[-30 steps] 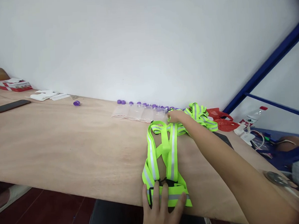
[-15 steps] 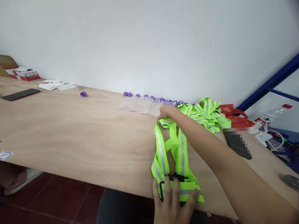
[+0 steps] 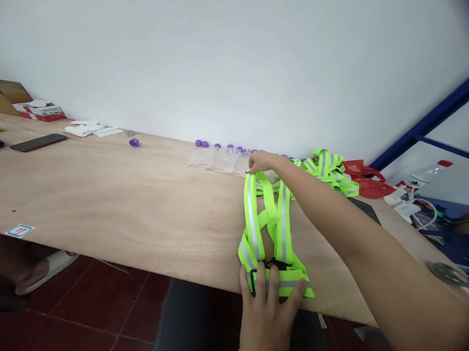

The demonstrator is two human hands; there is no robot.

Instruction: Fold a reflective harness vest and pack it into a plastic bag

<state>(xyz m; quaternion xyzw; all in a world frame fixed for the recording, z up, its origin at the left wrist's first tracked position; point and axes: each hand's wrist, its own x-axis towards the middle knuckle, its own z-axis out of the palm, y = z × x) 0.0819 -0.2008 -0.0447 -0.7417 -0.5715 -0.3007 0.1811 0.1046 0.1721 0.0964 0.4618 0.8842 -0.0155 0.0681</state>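
Note:
A fluorescent yellow-green reflective vest (image 3: 254, 221) made of straps with silver stripes lies stretched along the wooden table. At its near end, my left hand (image 3: 265, 310) presses on the belt part with fingers spread, beside a black buckle. My right hand (image 3: 260, 161) reaches in from the right and pinches the far end of a strap, pulled up straight. Its fingertips are partly hidden by the bent hand. Beyond my right forearm lies a heap of similar reflective straps (image 3: 328, 170).
Clear plastic bags (image 3: 221, 159) and several purple caps (image 3: 205, 144) line the wall. A phone (image 3: 38, 143), papers (image 3: 86, 129) and a box (image 3: 38, 110) are far left. Right are a red bag (image 3: 371, 186), a bottle (image 3: 429, 176) and a blue metal frame (image 3: 424, 123). Another person's foot (image 3: 39, 280) shows below left.
My right hand has moved slightly away from me, drawing the vest's left strap straight toward the bags. My left hand stays on the belt. The view has shifted a little.

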